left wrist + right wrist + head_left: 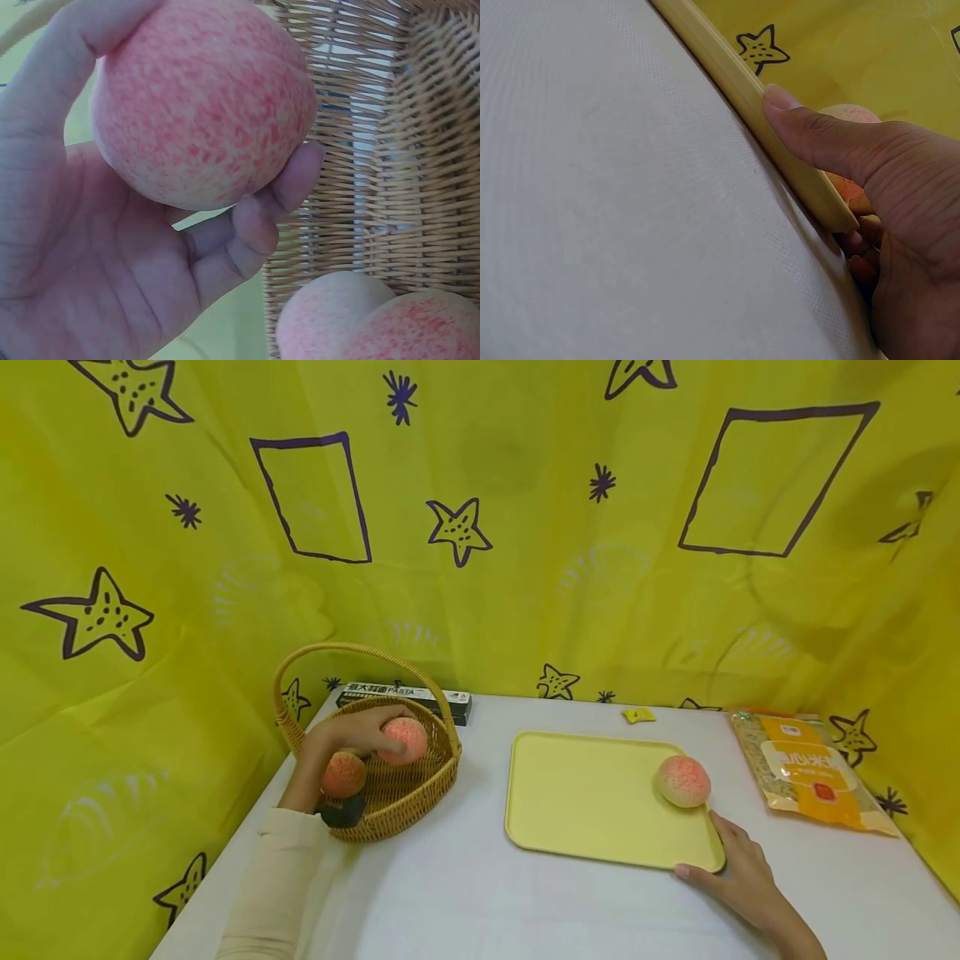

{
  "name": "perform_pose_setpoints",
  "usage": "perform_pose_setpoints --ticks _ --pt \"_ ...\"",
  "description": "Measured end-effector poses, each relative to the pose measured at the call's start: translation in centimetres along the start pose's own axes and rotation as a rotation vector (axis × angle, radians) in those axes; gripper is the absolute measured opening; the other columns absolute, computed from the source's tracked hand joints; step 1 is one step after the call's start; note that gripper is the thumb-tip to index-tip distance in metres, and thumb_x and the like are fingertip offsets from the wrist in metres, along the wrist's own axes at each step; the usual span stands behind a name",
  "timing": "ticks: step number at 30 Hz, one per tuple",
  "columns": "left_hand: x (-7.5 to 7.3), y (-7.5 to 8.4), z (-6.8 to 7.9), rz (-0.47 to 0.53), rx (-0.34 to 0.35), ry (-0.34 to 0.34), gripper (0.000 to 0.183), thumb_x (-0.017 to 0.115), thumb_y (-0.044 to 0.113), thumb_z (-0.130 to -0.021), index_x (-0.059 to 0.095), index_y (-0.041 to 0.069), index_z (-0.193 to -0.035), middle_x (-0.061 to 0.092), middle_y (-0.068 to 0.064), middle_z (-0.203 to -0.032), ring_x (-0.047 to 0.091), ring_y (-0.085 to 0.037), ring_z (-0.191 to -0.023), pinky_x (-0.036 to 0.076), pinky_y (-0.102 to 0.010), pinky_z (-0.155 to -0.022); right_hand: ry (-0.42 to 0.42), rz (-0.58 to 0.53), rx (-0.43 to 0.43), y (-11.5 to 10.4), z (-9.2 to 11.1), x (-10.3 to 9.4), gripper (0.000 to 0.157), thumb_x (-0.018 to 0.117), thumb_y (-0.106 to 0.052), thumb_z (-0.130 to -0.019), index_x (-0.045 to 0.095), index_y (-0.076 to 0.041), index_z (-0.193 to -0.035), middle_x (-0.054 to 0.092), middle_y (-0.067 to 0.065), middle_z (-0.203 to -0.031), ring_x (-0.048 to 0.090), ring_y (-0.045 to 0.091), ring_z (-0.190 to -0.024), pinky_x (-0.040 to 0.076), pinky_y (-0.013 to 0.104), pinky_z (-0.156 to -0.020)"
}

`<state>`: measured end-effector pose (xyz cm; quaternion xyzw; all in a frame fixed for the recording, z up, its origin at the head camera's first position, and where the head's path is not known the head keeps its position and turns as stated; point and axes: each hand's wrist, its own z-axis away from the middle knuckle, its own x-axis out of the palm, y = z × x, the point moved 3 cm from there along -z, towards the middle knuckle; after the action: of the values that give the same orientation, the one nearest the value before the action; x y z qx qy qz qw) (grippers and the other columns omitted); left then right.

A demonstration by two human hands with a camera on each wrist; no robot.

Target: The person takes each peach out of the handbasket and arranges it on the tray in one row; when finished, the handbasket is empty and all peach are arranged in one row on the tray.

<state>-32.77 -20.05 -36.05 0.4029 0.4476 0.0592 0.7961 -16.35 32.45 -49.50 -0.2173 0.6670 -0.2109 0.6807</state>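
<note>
My left hand [360, 731] holds a pink speckled peach [405, 741] inside the wicker basket [405, 806]. In the left wrist view the thumb and fingers curl round this peach [206, 105], beside the woven wall. Lower in the basket lies another peach [344, 775], partly covered by my wrist in the head view. My right hand [738, 872] grips the near right corner of a yellow tray [585, 793], its thumb against the front rim and fingers along the right side. A third peach [684, 781] rests on the tray's right end.
Behind the basket lies a dark pasta box [457, 706], and the basket's tall handle [360, 647] arches over it. A small yellow packet [639, 716] is at the back edge. To the tray's right lies a bag of grain [813, 768]. Yellow patterned cloth surrounds the white table [465, 893].
</note>
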Motion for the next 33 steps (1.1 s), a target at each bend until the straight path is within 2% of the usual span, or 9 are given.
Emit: perform_pose_setpoints --ticks 5,10,13,20,25,30,33 --pt "0.0 0.5 0.7 -0.050 0.038 0.004 0.051 0.067 0.035 -0.088 0.052 0.012 -0.130 0.057 -0.010 -0.122 0.058 -0.020 -0.100 0.051 -0.036 -0.082 0.001 -0.022 0.000 0.0 0.0 0.1 0.107 0.071 -0.044 -0.086 0.006 0.008 -0.152 0.019 0.043 -0.144 0.024 0.060 -0.125 0.025 0.073 -0.093" --pt "0.4 1.1 1.3 -0.015 0.149 -0.027 0.055 0.066 0.032 -0.091 0.049 0.010 -0.139 0.053 -0.009 -0.135 0.053 -0.024 -0.118 0.048 -0.038 -0.093 0.003 -0.031 -0.006 -0.1 0.1 0.1 0.107 0.072 -0.043 -0.086 0.006 0.008 -0.153 0.019 0.043 -0.144 0.024 0.060 -0.124 0.025 0.072 -0.092" --pt "0.6 2.0 1.7 -0.015 0.194 -0.033 0.055 0.065 0.032 -0.092 0.049 0.012 -0.141 0.052 -0.006 -0.138 0.051 -0.024 -0.122 0.046 -0.040 -0.097 0.009 -0.031 -0.010 -0.2 0.2 0.0 0.106 0.072 -0.043 -0.085 0.007 0.008 -0.153 0.020 0.043 -0.144 0.025 0.060 -0.124 0.025 0.073 -0.093" --pt "1.3 3.9 2.1 0.016 0.245 -0.050 0.051 0.071 0.031 -0.088 0.051 0.023 -0.134 0.055 0.000 -0.129 0.060 -0.022 -0.106 0.054 -0.038 -0.085 0.010 -0.045 -0.006 -0.3 0.3 -0.1 0.106 0.072 -0.042 -0.086 0.007 0.008 -0.152 0.019 0.043 -0.145 0.023 0.060 -0.125 0.023 0.073 -0.094" --pt "2.2 5.1 1.9 0.062 0.314 -0.087 0.052 0.075 0.025 -0.085 0.051 0.025 -0.131 0.055 0.000 -0.128 0.061 -0.022 -0.105 0.055 -0.037 -0.086 0.009 -0.061 -0.009 -0.4 0.4 -0.2 0.105 0.073 -0.040 -0.086 0.008 0.008 -0.153 0.020 0.043 -0.145 0.023 0.059 -0.125 0.023 0.073 -0.094" --pt "2.8 5.7 1.6 0.140 0.395 -0.103 0.054 0.077 0.017 -0.083 0.051 0.020 -0.131 0.055 -0.004 -0.130 0.059 -0.023 -0.108 0.055 -0.038 -0.088 0.022 -0.064 -0.017 -0.4 0.4 -0.2 0.105 0.073 -0.039 -0.085 0.008 0.007 -0.153 0.020 0.042 -0.146 0.022 0.060 -0.127 0.022 0.074 -0.095" --pt "3.2 5.5 1.5 0.189 0.412 -0.103 0.059 0.078 0.014 -0.082 0.049 0.016 -0.133 0.053 -0.007 -0.131 0.059 -0.024 -0.110 0.054 -0.039 -0.090 0.026 -0.062 -0.023 -0.5 0.4 -0.3 0.105 0.074 -0.039 -0.084 0.009 0.008 -0.153 0.021 0.042 -0.146 0.022 0.060 -0.127 0.022 0.074 -0.095"
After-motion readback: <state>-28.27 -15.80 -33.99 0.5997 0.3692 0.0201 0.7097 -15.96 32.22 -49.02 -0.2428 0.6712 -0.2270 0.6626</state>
